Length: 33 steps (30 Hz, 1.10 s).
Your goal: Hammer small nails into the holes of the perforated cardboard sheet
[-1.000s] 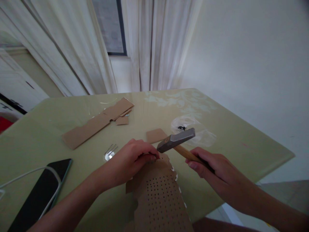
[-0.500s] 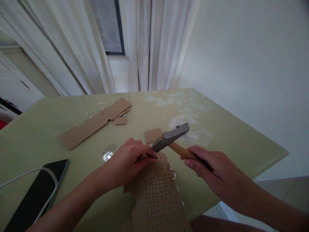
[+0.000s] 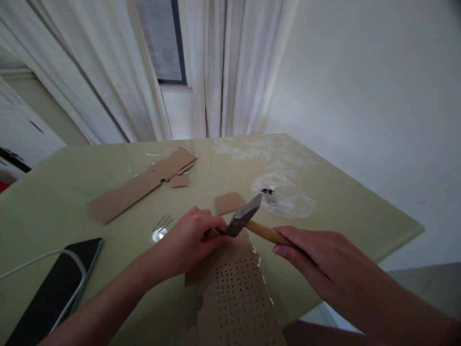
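Both hands are close: the right hand [image 3: 320,257] grips a grey metal, wooden-handled hammer [image 3: 246,214] by the left hand [image 3: 192,235], which seemingly pinches something hidden over brown, hole-dotted cardboard [image 3: 235,288] at the pale green table [image 3: 353,206].

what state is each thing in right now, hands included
punched cardboard, rows of small holes, right edge ragged
hammer, tilted, gripped by its handle
left hand, fingers bent, grip partly hidden
right hand, closed around the handle
thin dark pins, lying side by side
plastic bag, crumpled
cardboard strip, lying flat
dark slab, cable across it
curtains, parted at the window
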{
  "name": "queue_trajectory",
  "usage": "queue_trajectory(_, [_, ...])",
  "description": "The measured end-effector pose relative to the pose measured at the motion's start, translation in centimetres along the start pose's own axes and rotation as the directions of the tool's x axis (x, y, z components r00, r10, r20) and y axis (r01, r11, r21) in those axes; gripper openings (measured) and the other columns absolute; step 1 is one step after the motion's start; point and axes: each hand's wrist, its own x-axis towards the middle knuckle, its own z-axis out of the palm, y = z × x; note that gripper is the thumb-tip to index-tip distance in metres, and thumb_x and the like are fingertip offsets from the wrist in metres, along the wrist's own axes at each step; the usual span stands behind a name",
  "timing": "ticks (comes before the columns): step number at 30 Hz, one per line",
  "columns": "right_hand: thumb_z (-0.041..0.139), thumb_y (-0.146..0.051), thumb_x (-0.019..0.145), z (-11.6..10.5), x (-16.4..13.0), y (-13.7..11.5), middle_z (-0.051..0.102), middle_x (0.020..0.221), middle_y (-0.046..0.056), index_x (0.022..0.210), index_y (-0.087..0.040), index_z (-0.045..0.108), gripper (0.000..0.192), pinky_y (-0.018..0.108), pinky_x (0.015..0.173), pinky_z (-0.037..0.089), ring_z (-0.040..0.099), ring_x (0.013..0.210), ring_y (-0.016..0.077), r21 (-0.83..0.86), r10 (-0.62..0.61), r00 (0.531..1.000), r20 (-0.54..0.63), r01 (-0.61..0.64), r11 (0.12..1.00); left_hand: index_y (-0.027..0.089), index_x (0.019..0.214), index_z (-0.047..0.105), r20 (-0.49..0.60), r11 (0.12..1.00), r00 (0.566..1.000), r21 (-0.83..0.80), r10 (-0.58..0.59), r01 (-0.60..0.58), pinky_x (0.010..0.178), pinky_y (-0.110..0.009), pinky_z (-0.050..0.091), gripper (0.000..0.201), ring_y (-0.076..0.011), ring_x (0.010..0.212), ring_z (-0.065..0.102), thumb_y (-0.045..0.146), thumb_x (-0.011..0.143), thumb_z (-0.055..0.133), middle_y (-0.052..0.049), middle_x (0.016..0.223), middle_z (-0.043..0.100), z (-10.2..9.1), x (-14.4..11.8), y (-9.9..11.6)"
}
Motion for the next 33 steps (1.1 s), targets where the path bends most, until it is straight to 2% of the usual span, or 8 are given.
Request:
queue_trajectory(5, [0.047,-0.041,0.113,0.09,-0.08,-0.24,0.082,0.089,0.005,0.106,-0.025,0.072,0.031,0.035,0.066,0.049,0.078,0.076,0.0244,-0.023,-0.021,0.999,-0.026,0.020,1.000,0.022,0.090,0.079,0.000,1.000,1.000,-0.010,0.022,-0.022,0.071,-0.030,0.038,0.010,-0.0155,0.070,0.060,0.023,0.099,0.074,0.002,0.073,0.070,0.12,0.10,-0.21])
queue_trajectory(12, [0.048,-0.034,0.113,-0.41,-0.35,-0.57,0.080,0.086,0.001,0.101,-0.025,0.070,0.027,0.033,0.064,0.049,0.077,0.071,0.0207,-0.034,-0.074,0.997,-0.028,0.073,0.997,0.023,0.090,0.079,0.010,1.000,1.000,-0.013,-0.019,0.019,0.076,-0.031,0.039,0.009,-0.0160,0.074,0.060,0.022,0.097,0.076,0.002,0.077,0.071,0.26,0.00,-0.23])
queue_trajectory(18, [0.050,-0.032,0.113,-0.28,-0.20,-0.51,0.080,0.084,0.001,0.101,-0.024,0.070,0.025,0.032,0.064,0.050,0.078,0.071,0.0210,-0.059,-0.075,0.997,-0.007,0.075,0.995,0.023,0.091,0.078,0.015,0.998,1.000,-0.060,0.011,-0.010,0.079,-0.031,0.041,0.011,-0.0179,0.085,0.063,0.016,0.097,0.074,0.001,0.085,0.073,0.30,0.00,-0.56])
queue_trajectory(24, [0.050,-0.033,0.113,-0.60,0.00,-0.71,0.080,0.082,0.001,0.102,-0.024,0.070,0.024,0.030,0.061,0.048,0.077,0.069,0.0196,-0.005,-0.091,0.991,-0.098,0.091,0.996,0.022,0.091,0.077,0.035,0.999,0.999,-0.047,0.016,-0.014,0.082,-0.033,0.043,0.008,-0.0188,0.087,0.065,0.024,0.099,0.075,0.000,0.088,0.075,0.30,-0.01,-0.65])
queue_trajectory(30, [0.051,-0.032,0.112,-0.34,0.24,-0.47,0.079,0.080,0.001,0.095,-0.024,0.069,0.026,0.031,0.063,0.048,0.077,0.070,0.0206,-0.029,-0.057,0.998,-0.017,0.057,0.998,0.022,0.087,0.076,0.053,1.000,0.999,-0.030,0.000,0.002,0.081,-0.034,0.044,0.011,-0.0194,0.087,0.064,0.023,0.098,0.076,0.000,0.085,0.074,0.47,0.05,-0.79])
queue_trajectory(33, [0.050,-0.033,0.112,-0.48,0.39,-0.59,0.079,0.081,0.001,0.100,-0.025,0.070,0.025,0.030,0.063,0.047,0.076,0.069,0.0196,-0.010,-0.065,0.996,-0.056,0.065,0.998,0.023,0.091,0.078,0.046,0.998,0.999,-0.055,0.018,-0.015,0.085,-0.033,0.045,0.007,-0.0197,0.091,0.066,0.023,0.098,0.076,0.000,0.091,0.076,0.53,0.05,-0.79])
